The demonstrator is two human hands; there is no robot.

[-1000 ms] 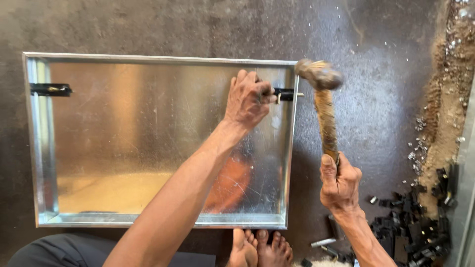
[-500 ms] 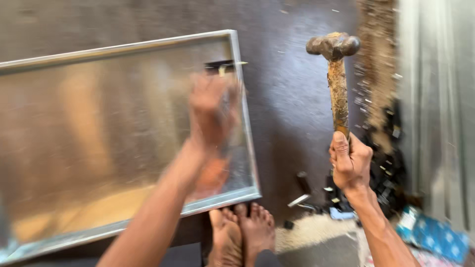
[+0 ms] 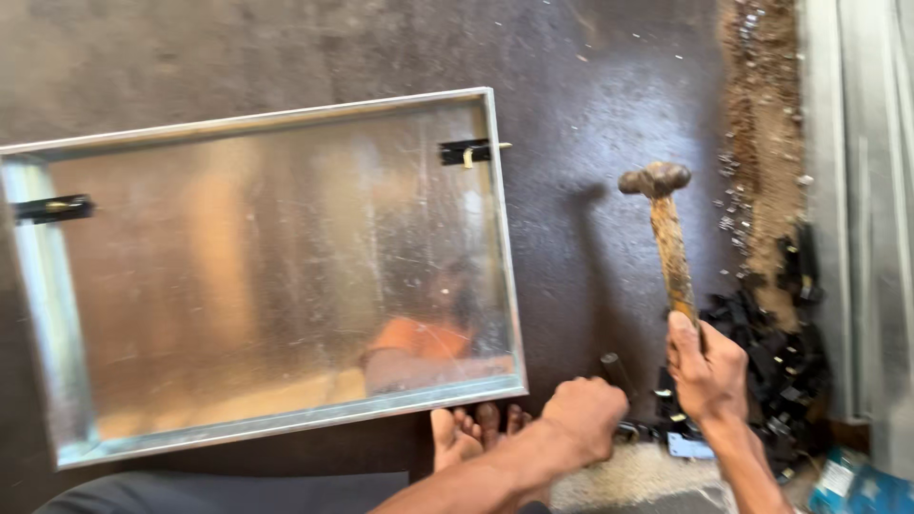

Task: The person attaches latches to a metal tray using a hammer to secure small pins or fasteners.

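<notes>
Head view, looking down on a dark floor (image 3: 609, 114). Right hand (image 3: 706, 371) is wrapped tight around the lower end of a hammer (image 3: 666, 238), fingers fully closed on the wooden handle; the handle stands nearly upright in the frame, with the rusty metal head at the top, well clear of the tray. Left hand (image 3: 583, 419) is curled into a loose fist low in the frame, just right of the tray's near corner; a short dark rod (image 3: 617, 371) stands up from beside the knuckles, but whether the fingers grip it cannot be told. Bare toes (image 3: 476, 428) show just left of that hand. Shallow sheet-metal tray (image 3: 505, 276) lies flat on the floor, left of both hands, with one black latch (image 3: 466, 152) at its far right rim and another (image 3: 52, 208) at its left rim. Black parts (image 3: 771, 352) lie heaped to the right of the hammer hand, beside a strip of sandy debris (image 3: 762, 143).
</notes>
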